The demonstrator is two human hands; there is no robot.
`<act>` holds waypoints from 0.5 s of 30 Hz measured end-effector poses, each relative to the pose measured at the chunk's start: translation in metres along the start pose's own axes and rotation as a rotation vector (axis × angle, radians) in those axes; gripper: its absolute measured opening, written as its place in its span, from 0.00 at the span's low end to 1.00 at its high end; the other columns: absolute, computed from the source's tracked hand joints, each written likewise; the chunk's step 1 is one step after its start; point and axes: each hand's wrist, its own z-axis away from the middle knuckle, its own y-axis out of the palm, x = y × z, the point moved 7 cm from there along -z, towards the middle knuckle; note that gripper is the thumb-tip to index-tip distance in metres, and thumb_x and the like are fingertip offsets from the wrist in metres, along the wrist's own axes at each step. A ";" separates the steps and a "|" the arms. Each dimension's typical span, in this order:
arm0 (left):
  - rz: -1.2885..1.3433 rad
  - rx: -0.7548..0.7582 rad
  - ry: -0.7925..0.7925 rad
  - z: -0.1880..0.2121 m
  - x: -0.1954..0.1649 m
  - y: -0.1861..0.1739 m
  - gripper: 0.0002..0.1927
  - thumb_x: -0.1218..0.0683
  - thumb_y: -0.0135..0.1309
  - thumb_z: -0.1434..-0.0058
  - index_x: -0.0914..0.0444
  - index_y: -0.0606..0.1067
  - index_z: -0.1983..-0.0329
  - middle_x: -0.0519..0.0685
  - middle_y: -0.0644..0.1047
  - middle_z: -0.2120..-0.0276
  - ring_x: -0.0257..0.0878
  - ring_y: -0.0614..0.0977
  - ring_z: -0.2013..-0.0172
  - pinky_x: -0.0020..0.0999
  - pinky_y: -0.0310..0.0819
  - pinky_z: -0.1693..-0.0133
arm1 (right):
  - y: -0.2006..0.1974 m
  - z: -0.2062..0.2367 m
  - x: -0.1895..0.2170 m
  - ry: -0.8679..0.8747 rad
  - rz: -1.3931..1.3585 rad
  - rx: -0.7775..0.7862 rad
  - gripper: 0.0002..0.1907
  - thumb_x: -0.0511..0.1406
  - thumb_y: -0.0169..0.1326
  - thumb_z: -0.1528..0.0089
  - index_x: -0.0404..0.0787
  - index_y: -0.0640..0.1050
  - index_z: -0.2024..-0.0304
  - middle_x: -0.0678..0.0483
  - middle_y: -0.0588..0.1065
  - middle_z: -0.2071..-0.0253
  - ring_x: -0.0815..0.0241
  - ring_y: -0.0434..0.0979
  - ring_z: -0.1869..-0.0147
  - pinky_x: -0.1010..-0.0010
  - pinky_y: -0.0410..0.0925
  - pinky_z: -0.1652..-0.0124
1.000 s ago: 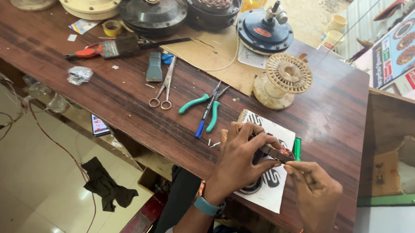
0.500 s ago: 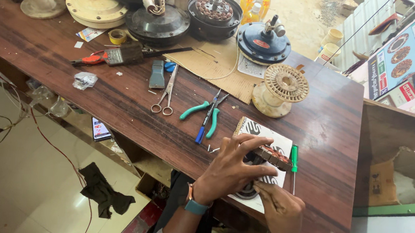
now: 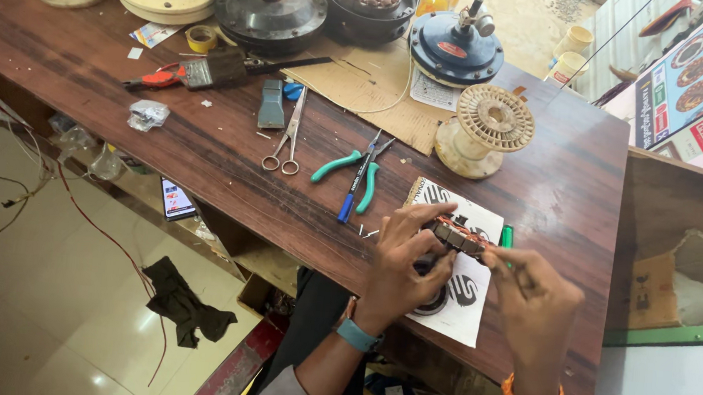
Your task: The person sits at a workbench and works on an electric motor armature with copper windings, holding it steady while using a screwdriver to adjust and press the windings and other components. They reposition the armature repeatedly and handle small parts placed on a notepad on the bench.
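My left hand (image 3: pixel 403 262) grips a round dark motor stator (image 3: pixel 457 234) with copper windings, tilted up on edge over a white printed sheet (image 3: pixel 467 307) on the wooden bench (image 3: pixel 204 157). My right hand (image 3: pixel 531 299) pinches at the stator's right rim, and a green-handled tool (image 3: pixel 506 236) pokes out beside its fingers. The lower part of the stator is hidden behind my left hand.
Green-handled pliers (image 3: pixel 352 171), a blue pen (image 3: pixel 354 191) and scissors (image 3: pixel 286 141) lie left of the sheet. A cream winding spool (image 3: pixel 484 128), fan motor housings (image 3: pixel 271 14), a brush (image 3: pixel 219 70) and a tape roll (image 3: pixel 202 39) sit further back. The bench edge runs below my hands.
Both hands stay on the stator over the sheet. My right hand has risen from below the stator to its right rim.
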 end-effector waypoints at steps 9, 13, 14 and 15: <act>-0.055 -0.051 -0.036 0.000 -0.002 -0.002 0.11 0.59 0.62 0.43 0.60 0.69 0.68 0.43 0.78 0.45 0.42 0.75 0.38 0.41 0.63 0.43 | 0.030 -0.046 0.016 0.230 0.025 0.223 0.08 0.35 0.63 0.41 0.39 0.85 0.61 0.64 0.64 0.85 0.75 0.59 0.80 0.76 0.54 0.80; -0.123 -0.030 -0.023 0.000 -0.003 0.001 0.11 0.58 0.63 0.42 0.59 0.70 0.66 0.41 0.77 0.46 0.41 0.74 0.37 0.44 0.63 0.43 | 0.033 -0.062 -0.002 0.282 0.166 0.221 0.09 0.36 0.65 0.41 0.39 0.85 0.60 0.64 0.65 0.85 0.73 0.59 0.80 0.74 0.53 0.80; -0.148 -0.001 -0.021 0.000 -0.003 0.002 0.13 0.56 0.64 0.43 0.58 0.72 0.60 0.42 0.75 0.47 0.42 0.73 0.38 0.45 0.62 0.44 | 0.034 -0.062 -0.006 0.301 0.161 0.220 0.09 0.37 0.65 0.41 0.40 0.86 0.60 0.63 0.64 0.85 0.73 0.58 0.79 0.73 0.52 0.80; -0.171 0.027 -0.018 0.000 -0.003 0.004 0.16 0.54 0.66 0.43 0.58 0.74 0.55 0.43 0.74 0.47 0.43 0.71 0.38 0.47 0.61 0.44 | 0.035 -0.063 -0.012 0.319 0.156 0.218 0.09 0.37 0.65 0.40 0.40 0.86 0.59 0.62 0.63 0.84 0.72 0.57 0.79 0.73 0.51 0.79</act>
